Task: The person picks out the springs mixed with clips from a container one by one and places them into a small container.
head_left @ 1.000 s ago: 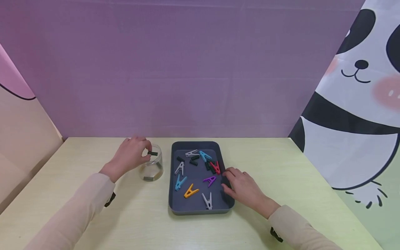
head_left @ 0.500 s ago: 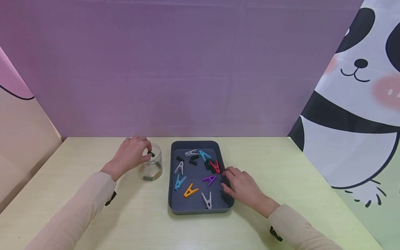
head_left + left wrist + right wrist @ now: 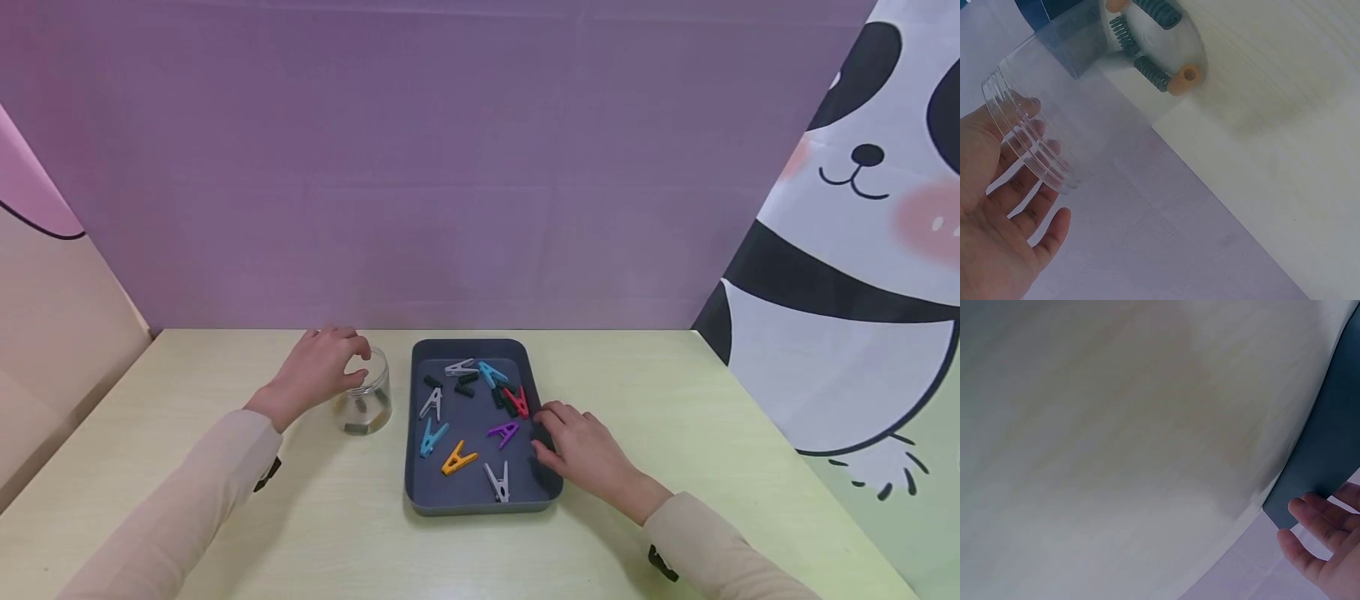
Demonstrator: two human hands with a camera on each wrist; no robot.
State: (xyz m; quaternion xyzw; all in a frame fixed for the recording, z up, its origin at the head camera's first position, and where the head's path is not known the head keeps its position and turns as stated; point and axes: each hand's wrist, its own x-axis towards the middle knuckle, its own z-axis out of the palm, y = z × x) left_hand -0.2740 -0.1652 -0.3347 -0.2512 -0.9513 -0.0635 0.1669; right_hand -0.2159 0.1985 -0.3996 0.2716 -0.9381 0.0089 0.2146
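Note:
My left hand (image 3: 322,371) is at the mouth of a clear jar (image 3: 381,383), thumb and fingers parted with nothing between them. In the left wrist view, the jar's bottom holds dark green coil springs (image 3: 1152,73) and orange coil springs (image 3: 1184,80). My right hand (image 3: 588,454) rests at the right rim of a dark grey tray (image 3: 483,507), its fingers loosely bent over the edge. Inside the tray lie several dark green springs (image 3: 464,390) and clips: grey (image 3: 431,404), blue (image 3: 432,438), yellow (image 3: 458,458), purple (image 3: 503,432) and red (image 3: 519,402).
The jar stands just left of the tray on a pale wooden table (image 3: 300,533). A purple backdrop (image 3: 420,167) rises behind the table's far edge. To the right hangs a panda-print panel (image 3: 847,275).
My left hand held a dark green spring over the jar's mouth; it tilted, then was let go, and now another spring shows inside the jar. My right hand and the tray have stayed put.

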